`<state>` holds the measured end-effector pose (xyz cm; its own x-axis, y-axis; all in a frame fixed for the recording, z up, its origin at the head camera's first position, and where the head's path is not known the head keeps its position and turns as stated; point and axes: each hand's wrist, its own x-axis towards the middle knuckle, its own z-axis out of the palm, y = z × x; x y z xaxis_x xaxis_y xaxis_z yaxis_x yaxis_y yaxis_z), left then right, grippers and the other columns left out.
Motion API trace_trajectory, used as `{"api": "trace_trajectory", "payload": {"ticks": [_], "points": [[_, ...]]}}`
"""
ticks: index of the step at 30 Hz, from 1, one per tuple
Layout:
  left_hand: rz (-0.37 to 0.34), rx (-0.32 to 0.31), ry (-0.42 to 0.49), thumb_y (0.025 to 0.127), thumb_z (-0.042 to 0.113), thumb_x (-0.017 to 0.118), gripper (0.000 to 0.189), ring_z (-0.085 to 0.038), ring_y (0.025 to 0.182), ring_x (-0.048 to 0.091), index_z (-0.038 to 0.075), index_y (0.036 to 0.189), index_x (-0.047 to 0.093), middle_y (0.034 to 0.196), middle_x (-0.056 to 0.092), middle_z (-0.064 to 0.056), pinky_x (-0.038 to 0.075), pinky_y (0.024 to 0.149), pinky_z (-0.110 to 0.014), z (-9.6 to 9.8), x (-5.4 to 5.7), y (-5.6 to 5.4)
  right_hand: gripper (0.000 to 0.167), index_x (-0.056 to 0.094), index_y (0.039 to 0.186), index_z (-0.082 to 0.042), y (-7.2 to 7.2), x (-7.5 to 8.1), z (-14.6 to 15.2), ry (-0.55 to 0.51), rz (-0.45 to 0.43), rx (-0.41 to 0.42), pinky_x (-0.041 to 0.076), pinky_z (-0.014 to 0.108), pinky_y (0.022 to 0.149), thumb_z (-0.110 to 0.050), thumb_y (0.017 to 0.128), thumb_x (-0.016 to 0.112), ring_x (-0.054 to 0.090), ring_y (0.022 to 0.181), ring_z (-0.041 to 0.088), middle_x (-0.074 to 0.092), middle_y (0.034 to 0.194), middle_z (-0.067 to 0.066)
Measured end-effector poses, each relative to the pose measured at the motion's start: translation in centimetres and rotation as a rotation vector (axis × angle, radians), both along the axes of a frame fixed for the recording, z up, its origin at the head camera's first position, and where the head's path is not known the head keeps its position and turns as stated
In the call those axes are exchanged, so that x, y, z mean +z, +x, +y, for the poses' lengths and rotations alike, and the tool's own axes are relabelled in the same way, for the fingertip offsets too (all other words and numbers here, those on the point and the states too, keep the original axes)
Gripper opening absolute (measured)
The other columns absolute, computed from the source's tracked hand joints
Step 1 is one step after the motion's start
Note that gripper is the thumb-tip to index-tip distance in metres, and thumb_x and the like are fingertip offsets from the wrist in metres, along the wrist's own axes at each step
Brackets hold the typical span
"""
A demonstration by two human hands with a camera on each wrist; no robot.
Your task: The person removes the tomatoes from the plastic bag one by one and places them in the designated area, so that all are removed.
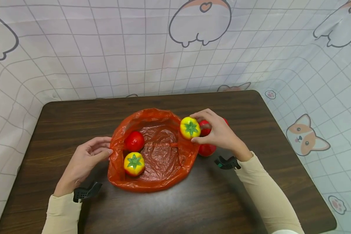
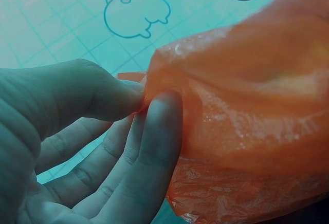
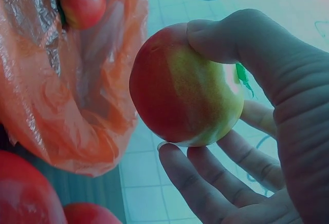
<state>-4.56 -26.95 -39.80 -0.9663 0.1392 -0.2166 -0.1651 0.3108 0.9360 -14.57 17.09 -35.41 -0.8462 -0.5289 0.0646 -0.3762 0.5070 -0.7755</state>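
Observation:
An orange-red plastic bag stands on the table with its mouth spread wide. Inside, against its left side, lie a red tomato and a yellow-topped tomato with a green star-shaped calyx. At the bag's left rim my left hand pinches the plastic between thumb and fingers. My right hand holds another yellow-and-red tomato at the bag's right rim. In the right wrist view, thumb and fingertips grip this tomato from opposite sides, beside the bag.
Right of the bag, under and beside my right hand, sit a red tomato and another red tomato; a further red one is mostly hidden. The dark wooden table backs onto a grid-patterned cloth.

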Motion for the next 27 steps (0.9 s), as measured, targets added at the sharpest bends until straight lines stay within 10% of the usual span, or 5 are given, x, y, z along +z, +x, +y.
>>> {"api": "trace_trajectory", "payload": {"ticks": [27], "points": [[-0.022,-0.008,-0.015,0.099,0.033,0.070,0.051,-0.002,0.103,0.073,0.012,0.143,0.055,0.118,0.069,0.010,0.062,0.088,-0.021,-0.1,-0.1,-0.1,0.067,0.061,0.136,-0.018,1.4,-1.3,4.0,-0.024,-0.036,-0.127,0.061,0.049,0.097,-0.013,0.077,0.092,0.058,0.114,0.015,0.056,0.129,0.000]]}}
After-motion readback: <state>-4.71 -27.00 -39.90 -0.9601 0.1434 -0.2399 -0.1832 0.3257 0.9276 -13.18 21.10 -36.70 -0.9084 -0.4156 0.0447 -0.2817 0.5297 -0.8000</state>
